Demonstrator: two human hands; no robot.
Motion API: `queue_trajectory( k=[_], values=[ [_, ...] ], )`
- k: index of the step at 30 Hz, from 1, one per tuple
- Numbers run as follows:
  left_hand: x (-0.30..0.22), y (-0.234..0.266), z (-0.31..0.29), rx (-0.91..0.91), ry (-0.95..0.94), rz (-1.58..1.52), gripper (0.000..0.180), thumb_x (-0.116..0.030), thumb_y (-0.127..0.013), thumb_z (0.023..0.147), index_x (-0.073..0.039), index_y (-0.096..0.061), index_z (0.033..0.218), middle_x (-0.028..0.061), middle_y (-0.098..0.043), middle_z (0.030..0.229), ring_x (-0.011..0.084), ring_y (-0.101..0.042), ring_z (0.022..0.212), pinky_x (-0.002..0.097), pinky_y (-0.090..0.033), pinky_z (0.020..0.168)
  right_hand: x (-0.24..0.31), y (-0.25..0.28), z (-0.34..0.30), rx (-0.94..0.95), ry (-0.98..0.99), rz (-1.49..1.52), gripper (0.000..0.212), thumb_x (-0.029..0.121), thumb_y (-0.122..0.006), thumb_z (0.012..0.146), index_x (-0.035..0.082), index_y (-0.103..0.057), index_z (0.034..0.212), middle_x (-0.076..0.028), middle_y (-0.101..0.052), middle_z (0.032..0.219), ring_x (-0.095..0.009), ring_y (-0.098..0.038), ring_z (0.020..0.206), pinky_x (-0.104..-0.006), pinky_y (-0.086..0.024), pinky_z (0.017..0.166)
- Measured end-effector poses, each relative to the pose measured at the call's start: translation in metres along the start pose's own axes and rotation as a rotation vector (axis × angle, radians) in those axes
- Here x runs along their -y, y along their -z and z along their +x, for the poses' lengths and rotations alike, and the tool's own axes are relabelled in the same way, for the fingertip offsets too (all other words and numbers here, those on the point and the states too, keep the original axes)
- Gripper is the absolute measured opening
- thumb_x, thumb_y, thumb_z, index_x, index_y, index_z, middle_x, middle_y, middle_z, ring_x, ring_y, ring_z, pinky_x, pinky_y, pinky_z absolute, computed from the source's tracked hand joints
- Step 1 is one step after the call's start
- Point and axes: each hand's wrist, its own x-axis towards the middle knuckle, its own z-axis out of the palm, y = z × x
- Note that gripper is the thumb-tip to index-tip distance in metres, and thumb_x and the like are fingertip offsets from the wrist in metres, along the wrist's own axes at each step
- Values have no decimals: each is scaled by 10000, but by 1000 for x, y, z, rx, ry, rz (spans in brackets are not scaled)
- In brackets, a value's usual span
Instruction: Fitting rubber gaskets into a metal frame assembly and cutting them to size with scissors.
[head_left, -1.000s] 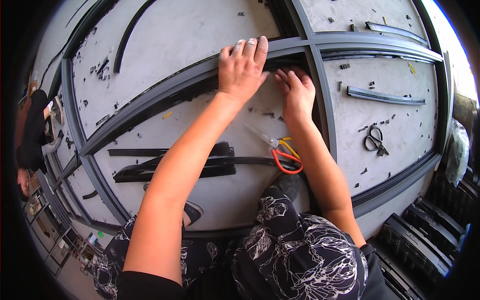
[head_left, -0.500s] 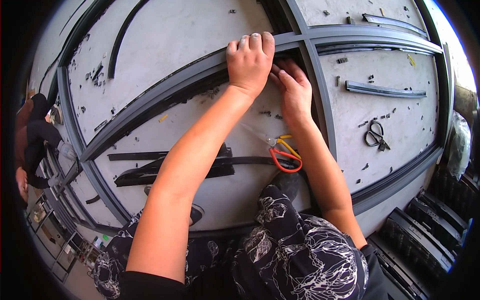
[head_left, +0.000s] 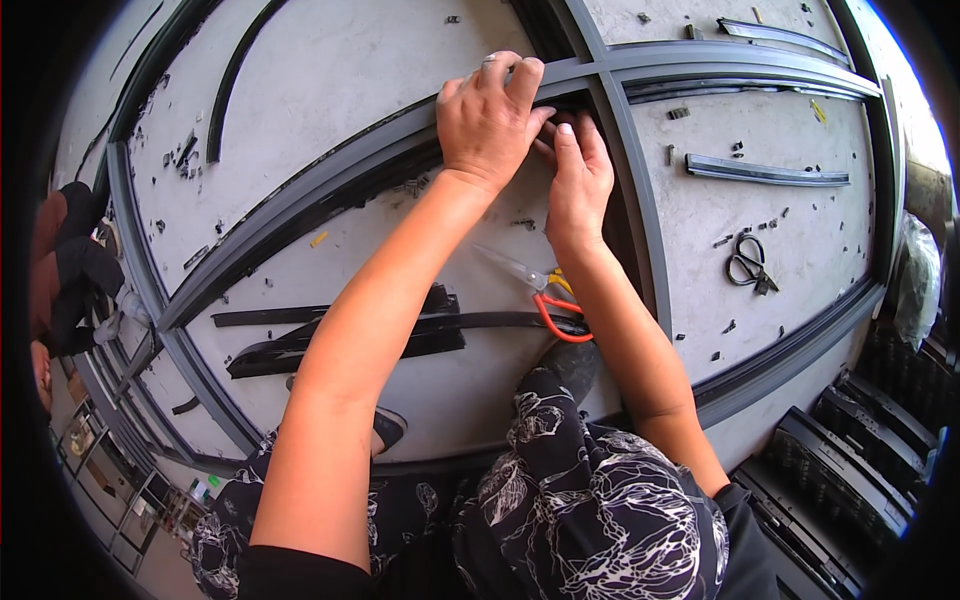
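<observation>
My left hand (head_left: 487, 125) grips a grey metal frame bar (head_left: 370, 137) close to where it meets an upright bar (head_left: 637, 205). Its fingers bend over the top of the bar, and the thumb reaches down its near side. Just right of it, my right hand (head_left: 580, 190) is in the dark inner corner below the bar. Its fingers and thumb point upward, largely stretched out, against the black lining there; the fingertips are partly in shadow. Scissors (head_left: 545, 290) with red and yellow handles lie by my right forearm. Black strips (head_left: 340, 335) lie beyond my left forearm.
A second, black-handled pair of scissors (head_left: 747, 265) and a short dark profile (head_left: 768, 171) lie in the right panel. Small black scraps are scattered about. Dark profiles (head_left: 840, 470) are stacked at the lower right. Another person's legs (head_left: 85, 270) show at the far left.
My left hand has shifted slightly left along the bar, its thumb now showing on the near side. My right hand has turned a little, thumb pointing up.
</observation>
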Motion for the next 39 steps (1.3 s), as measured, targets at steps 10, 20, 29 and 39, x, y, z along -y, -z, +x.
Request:
queue_trajectory(
  k=[10, 20, 29, 39],
  values=[
    [-7, 0, 7, 94, 63, 49, 505, -355, -801, 713, -129, -540, 1081, 19, -619, 916, 223, -647, 848, 385, -457, 699, 17, 12, 19, 189, 286, -913, 357, 116, -602, 918, -73, -591, 1220, -252, -658, 1081, -348, -653, 960, -355, -499, 851],
    [-23, -6, 21, 204, 208, 30, 554, -431, -824, 689, -136, -619, 1110, 18, -683, 989, 206, -659, 944, 394, -453, 792, 11, 30, -28, 115, 378, -875, 358, 97, -634, 877, -41, -599, 1205, -226, -657, 1032, -362, -634, 949, -419, -502, 854],
    [-31, -2, 42, 436, 269, -13, 396, -354, -764, 698, -113, -635, 985, 37, -661, 938, 236, -646, 948, 435, -468, 802, 10, 28, -2, 106, 326, -851, 515, 146, -628, 897, -38, -476, 1352, -288, -634, 1122, -435, -616, 1040, -451, -492, 886],
    [-13, -7, 30, 336, 87, -91, 368, -272, -727, 779, -144, -584, 1093, 67, -625, 1020, 280, -605, 1036, 458, -461, 870, 14, 19, -4, 106, 372, -940, 469, 131, -630, 876, -20, -530, 1309, -257, -657, 1042, -405, -638, 967, -447, -505, 846]
  ],
)
